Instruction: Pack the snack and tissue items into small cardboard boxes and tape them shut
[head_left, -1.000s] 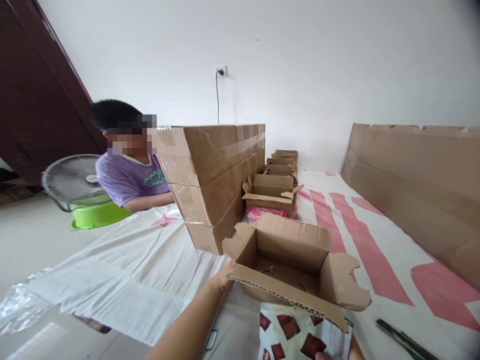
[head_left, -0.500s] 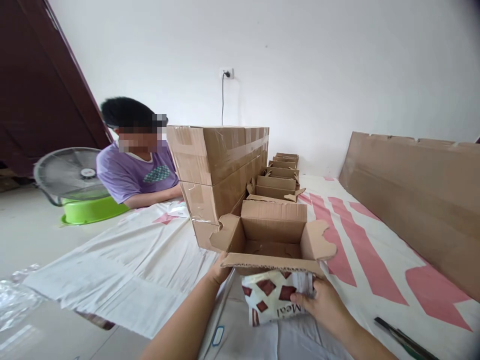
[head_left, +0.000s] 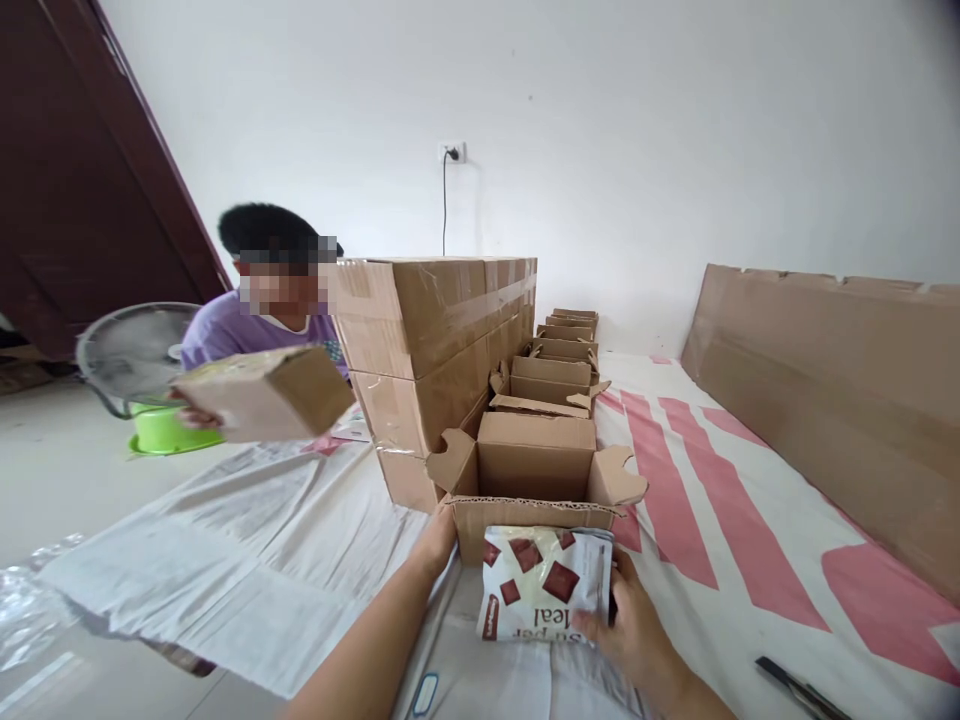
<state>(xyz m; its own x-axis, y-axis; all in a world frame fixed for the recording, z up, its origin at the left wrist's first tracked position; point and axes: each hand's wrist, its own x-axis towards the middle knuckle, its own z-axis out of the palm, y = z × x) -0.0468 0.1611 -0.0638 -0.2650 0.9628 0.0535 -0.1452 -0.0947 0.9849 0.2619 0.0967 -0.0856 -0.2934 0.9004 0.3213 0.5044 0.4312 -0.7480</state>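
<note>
My right hand (head_left: 637, 625) is closed on the right edge of a printed snack pouch (head_left: 546, 590), white with brown squares and upside-down lettering. The pouch is upright just in front of an open cardboard box (head_left: 536, 430), covering part of its near side. The flaps of this box stand out around its mouth. At the box's near left corner, my left hand (head_left: 435, 540) grips its side, with the fingertips hidden.
Taped cartons (head_left: 442, 320) are stacked at the left, with a row of open boxes (head_left: 551, 375) behind mine. A co-worker (head_left: 262, 310) holds a small carton (head_left: 262, 390). A cardboard sheet (head_left: 825, 370) leans at right; a dark cutter (head_left: 799, 685) lies on the cloth.
The pouch has tilted up so more of its face shows, and the open box has shifted slightly left. The co-worker has lifted a carton into view.
</note>
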